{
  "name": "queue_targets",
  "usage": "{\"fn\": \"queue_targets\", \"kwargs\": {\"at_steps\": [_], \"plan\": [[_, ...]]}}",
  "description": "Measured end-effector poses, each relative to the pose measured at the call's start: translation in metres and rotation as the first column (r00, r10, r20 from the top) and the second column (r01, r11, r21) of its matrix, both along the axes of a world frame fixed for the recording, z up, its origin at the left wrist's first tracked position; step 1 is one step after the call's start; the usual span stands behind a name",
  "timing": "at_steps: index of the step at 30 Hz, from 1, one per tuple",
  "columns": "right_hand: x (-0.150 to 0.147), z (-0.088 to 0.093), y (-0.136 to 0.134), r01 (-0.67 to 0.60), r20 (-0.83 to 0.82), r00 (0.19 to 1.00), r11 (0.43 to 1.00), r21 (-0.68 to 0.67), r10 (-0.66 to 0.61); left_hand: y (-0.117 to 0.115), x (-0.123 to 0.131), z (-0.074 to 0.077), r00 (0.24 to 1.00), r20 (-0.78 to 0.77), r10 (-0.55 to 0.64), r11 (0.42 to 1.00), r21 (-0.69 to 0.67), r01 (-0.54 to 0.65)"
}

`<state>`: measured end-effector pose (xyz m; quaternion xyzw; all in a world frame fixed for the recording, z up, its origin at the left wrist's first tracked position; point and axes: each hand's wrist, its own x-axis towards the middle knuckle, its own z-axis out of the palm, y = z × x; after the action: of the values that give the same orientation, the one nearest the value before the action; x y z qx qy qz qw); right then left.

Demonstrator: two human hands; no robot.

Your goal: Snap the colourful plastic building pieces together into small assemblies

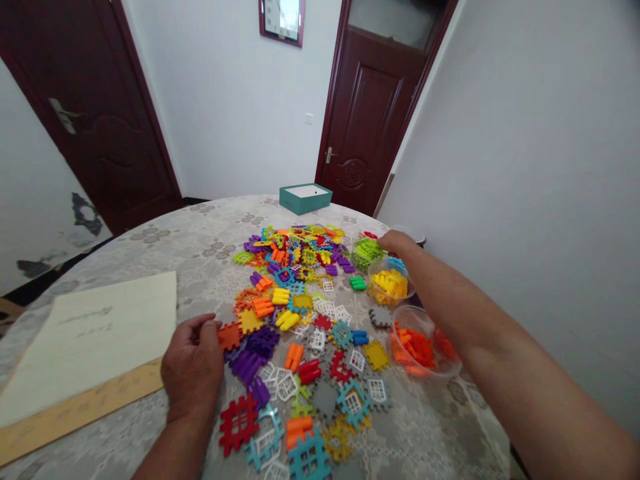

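A heap of colourful plastic interlocking blocks is spread over the round table. My left hand rests at the heap's near left edge, fingers curled, its thumb and fingertips touching an orange square piece. My right hand reaches far to the right over a clear bowl of green pieces; its fingers point away and are hidden. Beside my right forearm stand a bowl of yellow pieces and a bowl of orange pieces.
A cream sheet on a brown board lies at the table's left. A teal box sits at the far edge. Two dark red doors and a white wall stand behind; the wall is close on the right.
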<state>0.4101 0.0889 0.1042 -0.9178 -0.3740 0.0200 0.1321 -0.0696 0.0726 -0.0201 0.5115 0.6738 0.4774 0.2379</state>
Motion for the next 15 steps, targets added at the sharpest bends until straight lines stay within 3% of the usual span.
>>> {"fn": "queue_targets", "kwargs": {"at_steps": [9,13,15], "plan": [[-0.010,-0.010,0.001,0.013,0.143,0.990,0.984,-0.177,0.013,0.000,0.003,-0.002,1.000,0.013,-0.008,1.000,0.025,0.008],[-0.031,-0.008,-0.006,0.009,0.211,0.977,0.980,-0.201,0.035,0.000,0.005,-0.003,0.999,0.039,-0.014,0.998,0.066,0.012],[-0.050,-0.003,-0.012,-0.052,0.240,0.966,0.983,-0.177,0.094,0.001,0.005,-0.004,0.998,0.054,-0.011,0.997,0.071,0.007]]}}
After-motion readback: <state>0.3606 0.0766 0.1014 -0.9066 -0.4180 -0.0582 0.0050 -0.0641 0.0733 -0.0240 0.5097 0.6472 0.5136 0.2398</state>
